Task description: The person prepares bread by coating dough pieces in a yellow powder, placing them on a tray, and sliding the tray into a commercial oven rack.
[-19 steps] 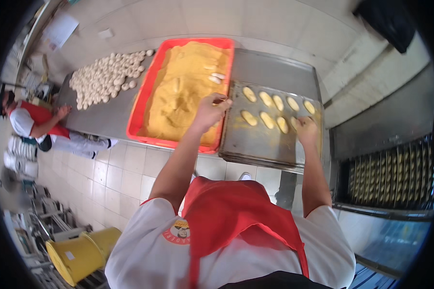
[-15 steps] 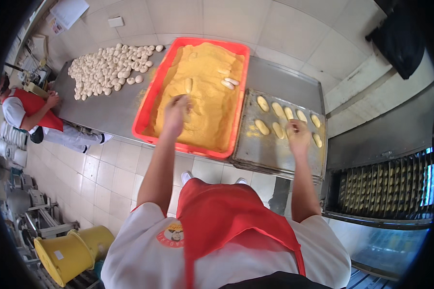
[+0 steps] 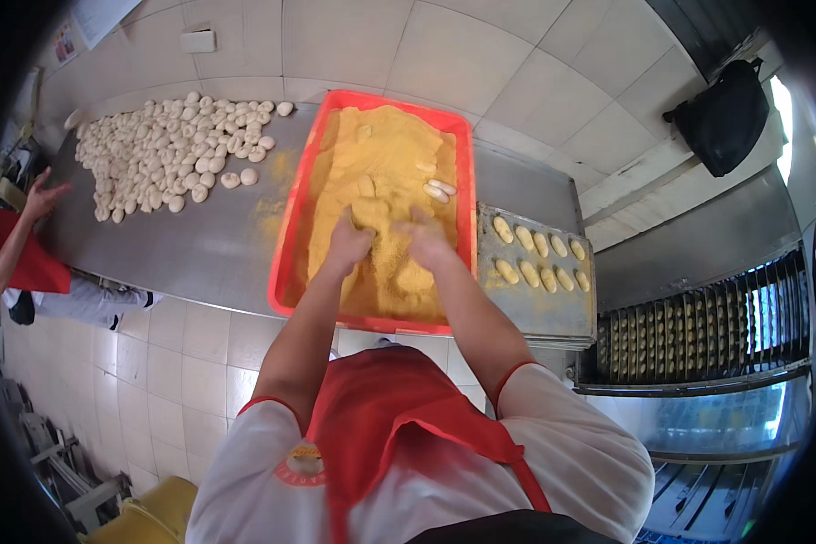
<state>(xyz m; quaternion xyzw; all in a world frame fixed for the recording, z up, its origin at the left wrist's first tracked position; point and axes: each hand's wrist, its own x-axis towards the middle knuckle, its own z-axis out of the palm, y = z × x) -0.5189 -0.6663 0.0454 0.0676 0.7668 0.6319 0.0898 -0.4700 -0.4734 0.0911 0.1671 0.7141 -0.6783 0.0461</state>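
Both my hands are down in the yellow crumbs (image 3: 335,150) that fill a red plastic tub (image 3: 467,195). My left hand (image 3: 350,243) is open, its fingers partly in the crumbs. Opposite it, my right hand (image 3: 426,243) is slightly blurred, with fingers apart and no held thing visible. A crumb-coated dough piece (image 3: 366,187) lies just beyond my left fingers. By the tub's right wall rest two paler dough pieces (image 3: 439,190). Several coated, elongated dough pieces (image 3: 529,274) stand in two rows on a metal baking tray (image 3: 539,313) at the right.
Many round dough balls (image 3: 168,150) cover the steel table (image 3: 199,263) at the left. A co-worker's hand (image 3: 42,195) is raised near them. Right of the tray stands a rack (image 3: 698,335) of filled trays. A black bag (image 3: 721,118) hangs above, and a yellow bin (image 3: 159,512) stands lower left.
My right hand has left the baking tray and moved left into the tub beside my left hand. The view has shifted. The co-worker has raised a hand.
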